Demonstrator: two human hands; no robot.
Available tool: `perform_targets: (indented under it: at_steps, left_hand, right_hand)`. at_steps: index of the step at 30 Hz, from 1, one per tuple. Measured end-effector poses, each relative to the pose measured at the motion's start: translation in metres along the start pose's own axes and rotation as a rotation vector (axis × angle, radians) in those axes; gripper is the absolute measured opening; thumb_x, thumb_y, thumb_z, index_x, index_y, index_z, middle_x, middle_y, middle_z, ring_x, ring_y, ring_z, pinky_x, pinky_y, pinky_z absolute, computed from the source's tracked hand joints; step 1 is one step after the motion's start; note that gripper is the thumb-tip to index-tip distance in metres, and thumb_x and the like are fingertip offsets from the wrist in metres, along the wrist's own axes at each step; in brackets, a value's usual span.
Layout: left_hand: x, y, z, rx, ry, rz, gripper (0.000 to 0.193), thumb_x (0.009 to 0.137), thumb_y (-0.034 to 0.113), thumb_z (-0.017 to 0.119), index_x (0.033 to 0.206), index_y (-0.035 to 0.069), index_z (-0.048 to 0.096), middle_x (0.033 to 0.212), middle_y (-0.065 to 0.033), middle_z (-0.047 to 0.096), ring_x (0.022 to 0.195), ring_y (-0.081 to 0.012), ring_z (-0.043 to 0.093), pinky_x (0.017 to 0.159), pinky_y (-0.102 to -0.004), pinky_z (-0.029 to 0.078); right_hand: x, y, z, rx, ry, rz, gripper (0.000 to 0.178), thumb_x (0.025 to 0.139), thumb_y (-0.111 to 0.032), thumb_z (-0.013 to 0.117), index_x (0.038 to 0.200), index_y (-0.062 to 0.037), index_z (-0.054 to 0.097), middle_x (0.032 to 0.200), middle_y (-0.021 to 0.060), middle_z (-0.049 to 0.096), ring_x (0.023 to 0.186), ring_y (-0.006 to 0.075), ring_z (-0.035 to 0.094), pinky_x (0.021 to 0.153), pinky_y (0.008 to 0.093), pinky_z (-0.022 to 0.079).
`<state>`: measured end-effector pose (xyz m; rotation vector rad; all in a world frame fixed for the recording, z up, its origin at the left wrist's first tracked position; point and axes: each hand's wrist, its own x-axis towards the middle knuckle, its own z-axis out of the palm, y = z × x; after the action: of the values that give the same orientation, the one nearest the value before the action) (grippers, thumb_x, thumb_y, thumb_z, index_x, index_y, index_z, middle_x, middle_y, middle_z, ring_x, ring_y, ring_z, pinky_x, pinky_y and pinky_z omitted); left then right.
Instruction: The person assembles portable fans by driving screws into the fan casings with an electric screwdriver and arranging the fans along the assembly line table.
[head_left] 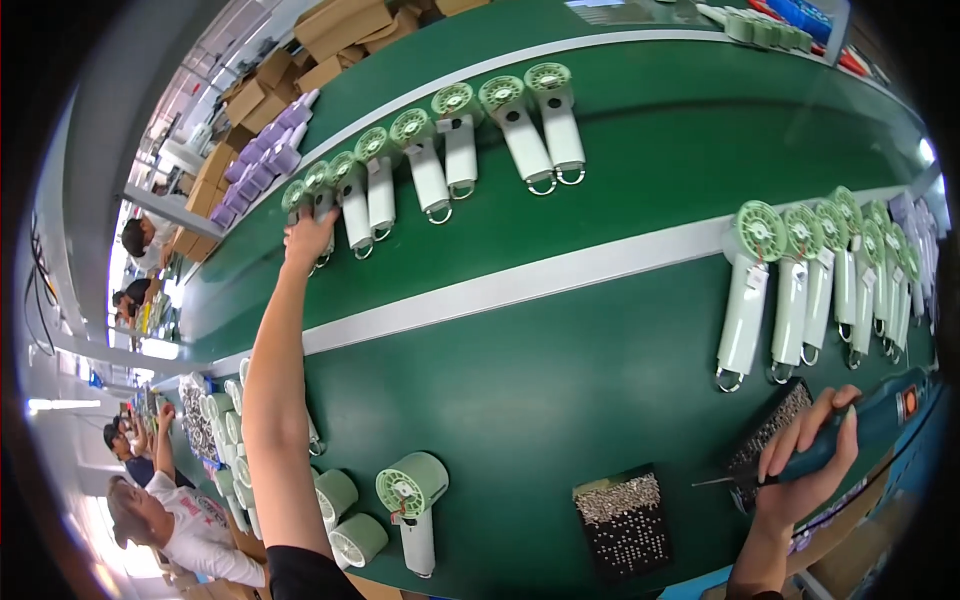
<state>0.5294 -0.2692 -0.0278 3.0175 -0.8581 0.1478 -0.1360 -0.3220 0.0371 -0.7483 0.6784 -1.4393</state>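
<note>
My left arm stretches far across to the back belt. My left hand (307, 240) closes on the handle of a green-and-white handheld fan (319, 178) at the left end of a row of such fans. Low at the right, my right hand (812, 455) grips a teal electric screwdriver (872, 420), its thin bit pointing left. Under the bit lies a black screw tray (775, 425). A second black tray (628, 535), partly filled with small screws, sits left of it. One handheld fan (417, 540) lies on the near bench with its round head away from me.
Several handheld fans (740, 310) rest along the pale divider (520, 276) at the right. More green fan parts (358, 540) are at the lower left. Purple fans (265, 165) and cardboard boxes (340, 30) stand beyond the belt. Co-workers (185, 520) sit at the left.
</note>
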Motion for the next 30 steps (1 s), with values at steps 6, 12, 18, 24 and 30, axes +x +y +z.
perform_targets:
  at_steps: [6, 12, 18, 24, 30]
  left_hand:
    - [-0.072, 0.047, -0.085, 0.028, 0.270, 0.381, 0.055, 0.087, 0.041, 0.057, 0.128, 0.005, 0.044, 0.113, -0.0291, 0.057, 0.102, -0.0430, 0.059, 0.085, -0.0474, 0.048]
    - [-0.280, 0.263, -0.130, -0.478, -0.186, 1.130, 0.035, 0.092, 0.026, 0.055, 0.122, 0.008, 0.051, 0.098, -0.0181, 0.065, 0.085, -0.0270, 0.064, 0.076, -0.0379, 0.049]
    - [-0.395, 0.367, -0.124, -0.239, -0.438, 0.982, 0.056, 0.092, 0.054, 0.042, 0.124, 0.008, 0.049, 0.113, -0.0337, 0.053, 0.102, -0.0449, 0.057, 0.087, -0.0470, 0.047]
    - [-0.403, 0.414, -0.100, -0.154, -0.282, 0.827, 0.079, 0.083, 0.066, 0.044, 0.125, 0.000, 0.048, 0.112, -0.0316, 0.055, 0.108, -0.0395, 0.056, 0.087, -0.0456, 0.047]
    - [-0.395, 0.429, -0.103, -0.133, -0.341, 0.767, 0.076, 0.075, 0.051, 0.058, 0.128, 0.000, 0.041, 0.121, -0.0301, 0.048, 0.119, -0.0424, 0.043, 0.081, -0.0511, 0.051]
  right_hand:
    - [-0.012, -0.009, 0.014, 0.088, -0.080, 0.081, 0.021, 0.094, -0.026, 0.041, 0.103, -0.0079, 0.037, 0.059, 0.0066, 0.040, 0.034, 0.0192, 0.043, 0.030, 0.0339, 0.041]
    - [-0.012, -0.025, 0.004, 0.108, -0.107, -0.015, 0.015, 0.093, -0.015, 0.045, 0.098, -0.0026, 0.038, 0.061, 0.0074, 0.044, 0.037, 0.0187, 0.047, 0.035, 0.0335, 0.043]
    - [-0.012, -0.027, 0.005, 0.145, -0.085, -0.087, 0.020, 0.093, -0.018, 0.049, 0.098, -0.0011, 0.039, 0.062, 0.0060, 0.045, 0.040, 0.0150, 0.047, 0.037, 0.0302, 0.043]
    - [-0.012, -0.034, 0.002, 0.197, -0.091, -0.087, 0.019, 0.092, -0.018, 0.051, 0.095, -0.0015, 0.041, 0.061, 0.0054, 0.046, 0.041, 0.0144, 0.048, 0.037, 0.0299, 0.043]
    - [-0.010, -0.045, -0.003, 0.190, -0.084, -0.077, 0.018, 0.093, -0.018, 0.049, 0.099, -0.0021, 0.041, 0.063, 0.0054, 0.044, 0.042, 0.0154, 0.049, 0.037, 0.0308, 0.043]
